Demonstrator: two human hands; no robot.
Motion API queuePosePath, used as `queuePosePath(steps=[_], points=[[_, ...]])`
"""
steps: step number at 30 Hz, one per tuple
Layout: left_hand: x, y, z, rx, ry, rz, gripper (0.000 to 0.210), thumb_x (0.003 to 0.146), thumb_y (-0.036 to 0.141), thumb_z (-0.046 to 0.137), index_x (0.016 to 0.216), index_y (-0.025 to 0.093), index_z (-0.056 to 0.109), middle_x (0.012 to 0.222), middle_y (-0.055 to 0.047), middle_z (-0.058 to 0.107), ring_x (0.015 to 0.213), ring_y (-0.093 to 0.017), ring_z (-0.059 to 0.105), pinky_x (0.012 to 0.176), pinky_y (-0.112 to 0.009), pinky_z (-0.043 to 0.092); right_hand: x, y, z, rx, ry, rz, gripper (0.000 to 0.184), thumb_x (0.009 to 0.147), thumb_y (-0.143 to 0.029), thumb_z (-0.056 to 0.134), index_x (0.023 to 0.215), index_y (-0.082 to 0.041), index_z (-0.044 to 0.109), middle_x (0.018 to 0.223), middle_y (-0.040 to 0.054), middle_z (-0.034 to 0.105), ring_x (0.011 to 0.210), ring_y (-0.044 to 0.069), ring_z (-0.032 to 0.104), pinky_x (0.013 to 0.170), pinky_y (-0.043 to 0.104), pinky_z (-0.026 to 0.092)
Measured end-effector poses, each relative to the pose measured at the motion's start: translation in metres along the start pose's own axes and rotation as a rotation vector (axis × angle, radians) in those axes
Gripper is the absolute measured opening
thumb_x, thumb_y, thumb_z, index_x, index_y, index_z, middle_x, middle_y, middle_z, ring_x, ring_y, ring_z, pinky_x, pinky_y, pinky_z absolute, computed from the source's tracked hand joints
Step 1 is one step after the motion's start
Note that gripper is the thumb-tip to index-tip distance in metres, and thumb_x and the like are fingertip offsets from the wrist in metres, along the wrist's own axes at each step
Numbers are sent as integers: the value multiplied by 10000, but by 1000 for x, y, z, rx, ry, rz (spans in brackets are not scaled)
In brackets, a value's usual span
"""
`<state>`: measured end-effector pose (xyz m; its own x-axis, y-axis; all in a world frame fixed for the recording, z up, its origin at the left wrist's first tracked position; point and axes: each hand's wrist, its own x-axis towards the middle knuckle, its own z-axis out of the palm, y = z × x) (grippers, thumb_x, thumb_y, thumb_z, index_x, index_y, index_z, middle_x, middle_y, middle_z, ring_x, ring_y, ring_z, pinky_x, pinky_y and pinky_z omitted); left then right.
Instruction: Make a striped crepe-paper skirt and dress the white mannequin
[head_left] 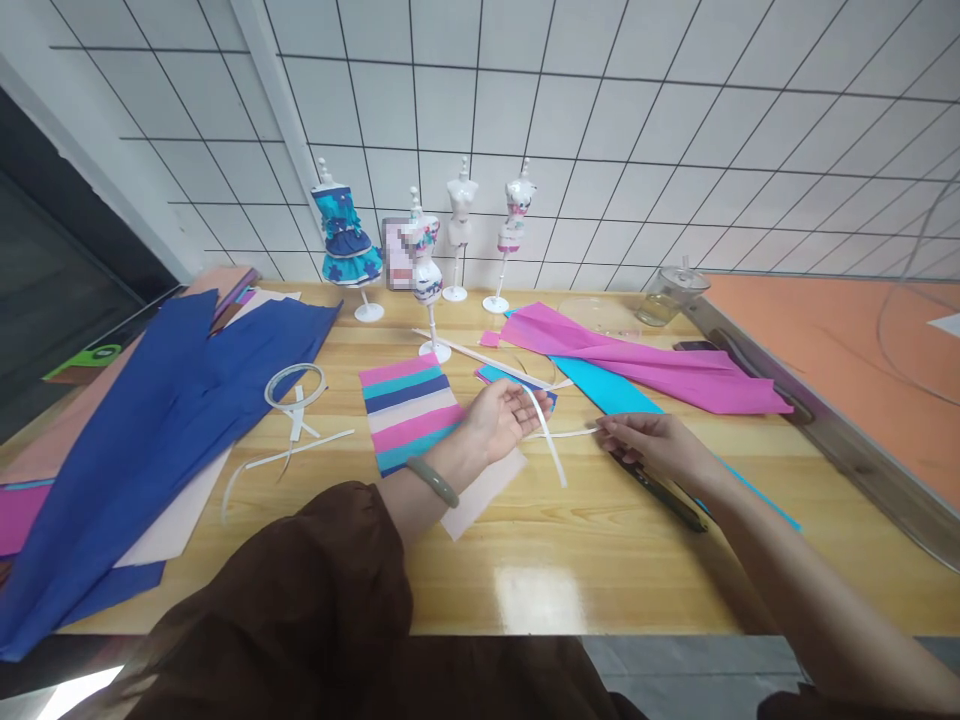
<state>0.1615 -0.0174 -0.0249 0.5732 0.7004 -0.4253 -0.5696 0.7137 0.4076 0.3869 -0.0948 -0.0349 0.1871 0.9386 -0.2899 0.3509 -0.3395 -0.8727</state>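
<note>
The left hand (501,425) is turned palm up, its fingers loosely bent and well apart from the thumb; a curved white strip (553,445) lies over the fingers, and its lower end hangs toward the surface (585,570). The right hand (652,440) is narrow, thumb and fingertips pinched on the end of a thin white strip (566,434), which runs level toward the left hand. A dark, slim tool (670,498) lies below the right hand; whether the palm touches it cannot be told.

Beneath the left forearm, which wears a bangle (433,480), is a striped panel (409,410) in pink, teal, navy and pale bands. A pale pink sheet (480,500) sticks out on the near side of that wrist. Farther left, a white ring (270,385) rests near 2 or more loose strips (300,450), beside a large blue sheet (225,380) spread over other coloured sheets.

Behind the hands stand 4 small dress forms, the leftmost 1 in a blue dress (341,225). To the right, a magenta sheet (622,355) lies partly over a bright blue sheet (615,385). A clear jar (670,298) stands by the wall.
</note>
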Motion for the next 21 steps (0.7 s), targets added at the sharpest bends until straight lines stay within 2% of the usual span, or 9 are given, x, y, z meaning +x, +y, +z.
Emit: queuePosePath(steps=[6,13,21], points=[[23,-22,14,-97,10,59,64,719,155,469,703,142,529,791,-99,646,832,-188,643,813,-311,492,-4,-2,3,-45,-8,-23,447,714,-542,633,964,-180,714,717,43,670,539,101,507,462,220,405],[25,-30,3,-106,2,107,112,722,161,464,749,120,565,761,-89,637,792,-179,638,801,-307,489,-5,-1,3,-30,1,-27,434,701,-537,644,920,-170,720,721,42,669,534,101,509,472,227,409],[26,-37,-2,12,-27,162,130,729,158,445,649,139,546,680,-80,637,710,-168,621,788,-328,462,-1,3,0,120,-22,8,323,679,-468,700,820,-178,716,753,56,684,600,115,557,457,199,403]])
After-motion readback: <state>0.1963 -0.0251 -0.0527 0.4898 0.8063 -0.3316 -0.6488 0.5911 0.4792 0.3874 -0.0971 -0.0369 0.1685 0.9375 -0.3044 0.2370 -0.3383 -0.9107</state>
